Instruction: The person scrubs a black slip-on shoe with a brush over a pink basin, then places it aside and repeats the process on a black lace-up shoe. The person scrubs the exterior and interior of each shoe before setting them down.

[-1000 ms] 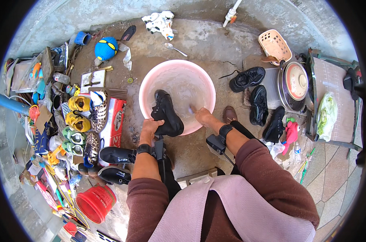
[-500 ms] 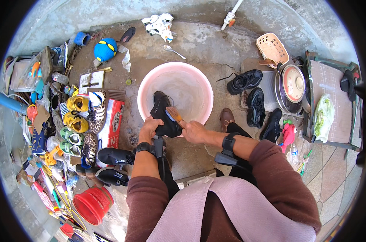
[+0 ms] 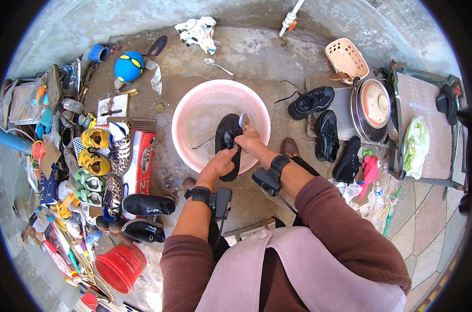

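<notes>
A pink basin [image 3: 180, 151] of cloudy water stands on the ground in front of me. Over its near right part lies a black shoe [image 3: 227, 126], toe pointing away, with a dark lace trailing to the left. My left hand [image 3: 220, 163] is closed on the shoe around its opening. Closed around a scrub brush [image 3: 243, 120] with pale bristles, my right hand [image 3: 250, 140] rests against the shoe's right side. Most of the brush handle is hidden in the fingers.
Black shoes [image 3: 327, 136] lie to the right, beside a lidded pot [image 3: 375, 104] and a woven basket [image 3: 345, 60]. Several shoes [image 3: 94, 151] and a red bucket [image 3: 120, 268] crowd the left. Beyond the basin are a spoon [image 3: 218, 66] and a blue ball [image 3: 129, 66].
The shoe has shifted right and stands straighter over the basin. My left hand has moved right and the brush has gone from the shoe's upper to its right side.
</notes>
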A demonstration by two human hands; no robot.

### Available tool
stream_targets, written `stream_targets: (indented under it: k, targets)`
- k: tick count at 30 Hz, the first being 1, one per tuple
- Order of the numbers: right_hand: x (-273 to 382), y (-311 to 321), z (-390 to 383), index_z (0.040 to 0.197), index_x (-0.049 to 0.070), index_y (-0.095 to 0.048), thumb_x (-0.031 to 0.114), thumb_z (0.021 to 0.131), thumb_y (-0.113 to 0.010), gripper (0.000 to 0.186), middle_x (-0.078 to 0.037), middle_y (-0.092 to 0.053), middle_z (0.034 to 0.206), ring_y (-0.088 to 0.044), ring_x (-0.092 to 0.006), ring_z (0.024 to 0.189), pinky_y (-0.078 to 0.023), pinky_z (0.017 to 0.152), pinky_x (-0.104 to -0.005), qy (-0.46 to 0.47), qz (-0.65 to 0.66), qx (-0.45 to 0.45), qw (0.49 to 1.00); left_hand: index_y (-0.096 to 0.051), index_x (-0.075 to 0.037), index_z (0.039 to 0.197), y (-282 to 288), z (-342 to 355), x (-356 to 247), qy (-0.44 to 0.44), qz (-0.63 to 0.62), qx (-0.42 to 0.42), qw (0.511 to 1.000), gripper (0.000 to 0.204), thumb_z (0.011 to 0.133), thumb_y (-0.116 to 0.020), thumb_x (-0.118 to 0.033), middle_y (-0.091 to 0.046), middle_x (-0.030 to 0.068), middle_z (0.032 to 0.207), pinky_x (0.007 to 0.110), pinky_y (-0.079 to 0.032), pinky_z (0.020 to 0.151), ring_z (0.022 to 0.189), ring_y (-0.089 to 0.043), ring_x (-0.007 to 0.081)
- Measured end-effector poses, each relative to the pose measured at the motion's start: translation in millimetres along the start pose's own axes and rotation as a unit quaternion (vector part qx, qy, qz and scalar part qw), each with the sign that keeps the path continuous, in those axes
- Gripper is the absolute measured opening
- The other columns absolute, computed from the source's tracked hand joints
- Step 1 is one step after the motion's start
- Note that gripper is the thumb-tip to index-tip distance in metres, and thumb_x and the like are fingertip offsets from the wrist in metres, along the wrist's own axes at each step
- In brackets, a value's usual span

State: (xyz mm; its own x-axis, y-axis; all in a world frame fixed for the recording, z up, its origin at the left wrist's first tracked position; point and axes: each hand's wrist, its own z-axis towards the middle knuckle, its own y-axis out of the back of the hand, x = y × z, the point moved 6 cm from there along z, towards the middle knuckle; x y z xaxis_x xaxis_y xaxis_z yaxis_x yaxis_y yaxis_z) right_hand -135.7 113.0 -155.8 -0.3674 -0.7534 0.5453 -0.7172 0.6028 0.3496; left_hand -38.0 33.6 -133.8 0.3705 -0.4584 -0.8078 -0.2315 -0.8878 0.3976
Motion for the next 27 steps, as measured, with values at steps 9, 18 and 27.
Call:
stream_targets:
  k: [9,18,27]
  targets:
    - [-12,1,-43,0.137,0.005,-0.018,-0.007,0.068,-0.052,0.078,-0.008,-0.050,0.067,-0.046,-0.0151,0.044,-0.037,0.035,-0.0283,-0.003,0.162,0.018,0.987,-0.054,0.003,0.104,-27,-1,44,0.392,-0.366,0.015,0.844,0.054,0.088,-0.044,-0.048,-0.060,0.0137,0.102,0.033,-0.044,0.080,0.091,-0.056,0.0229]
    - [-5,-18,-63,0.135,0.000,-0.021,-0.005,0.067,-0.052,0.075,-0.008,-0.052,0.067,-0.049,-0.0159,0.044,-0.042,0.037,-0.0288,0.026,0.244,0.056,0.968,-0.052,0.004,0.105,-25,3,88,0.294,-0.747,-0.394,0.447,0.032,0.080,-0.056,-0.017,-0.059,0.0160,0.101,0.047,-0.047,0.083,0.089,-0.058,0.0312]
    - [-15,-26,-46,0.112,0.008,-0.042,-0.002,0.068,-0.049,0.046,-0.006,-0.050,0.065,-0.049,-0.0166,0.043,-0.043,0.036,-0.0292,0.003,0.319,0.125,0.939,-0.051,0.001,0.112,-13,-4,38,0.118,-0.847,-0.376,0.357,0.037,0.085,-0.053,-0.025,-0.056,0.0146,0.113,0.042,-0.036,0.098,0.106,-0.052,0.0295]
